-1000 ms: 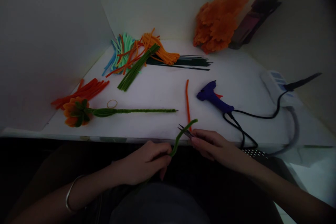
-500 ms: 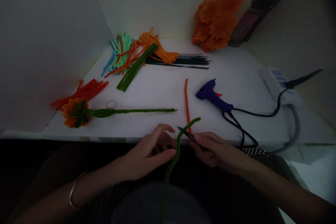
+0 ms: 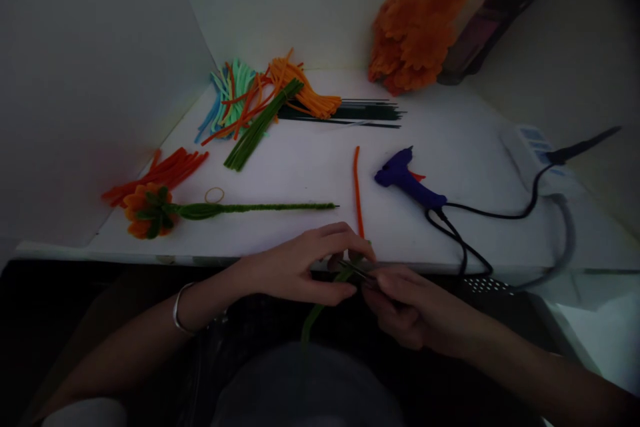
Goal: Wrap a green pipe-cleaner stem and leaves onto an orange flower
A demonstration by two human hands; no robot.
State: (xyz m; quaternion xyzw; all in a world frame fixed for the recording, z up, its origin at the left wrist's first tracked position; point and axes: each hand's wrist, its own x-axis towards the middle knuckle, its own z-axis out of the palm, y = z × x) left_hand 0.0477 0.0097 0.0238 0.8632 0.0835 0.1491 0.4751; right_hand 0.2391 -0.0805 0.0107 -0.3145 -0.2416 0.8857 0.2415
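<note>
Head view: the left hand has come over the green pipe cleaner at the table's near edge, pinching it, while the right hand is gripping what are probably scissors against it.

White surface carries: mixed pipe cleaners at rear left, dark wire stems beside them, red pipe cleaners far left. Near front edge: finished orange flower on green stem, rubber band, single orange pipe cleaner, blue glue gun with black cord.

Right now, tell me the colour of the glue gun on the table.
Dark blue glue gun, red trigger; head view.
</note>
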